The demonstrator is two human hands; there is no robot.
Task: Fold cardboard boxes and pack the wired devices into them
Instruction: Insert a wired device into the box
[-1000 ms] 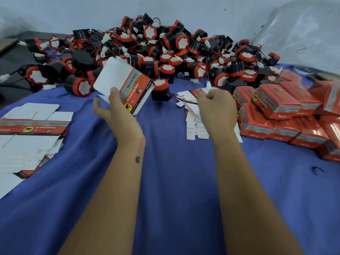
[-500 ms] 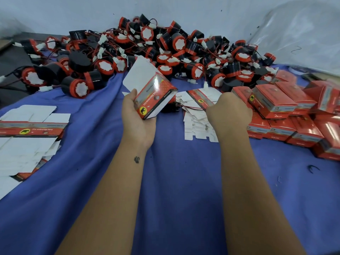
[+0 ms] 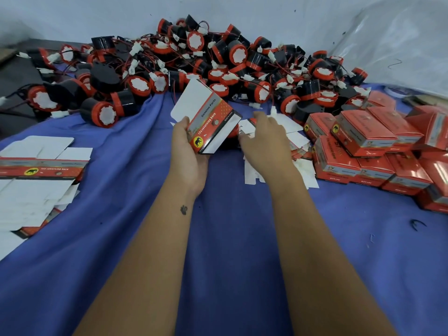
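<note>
Box [image 3: 210,120] now nearer, half-opened, tilted, gripped in left hand [image 3: 188,151] above blue cloth [image 3: 145,238]. Right hand [image 3: 266,137] has opened, fingers loosely spread, reaching toward box over flat blanks [image 3: 278,170]; holds nothing. Packed boxes [image 3: 368,151] stacked right. More blanks [image 3: 36,180] left. Device heap [image 3: 194,66] behind.

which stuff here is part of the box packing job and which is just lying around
Part of the job:
box held in left hand
right hand over flat blanks
device pile
packed boxes
blank stack

Just lying about:
plastic sheet
black clip
blue cloth
</note>
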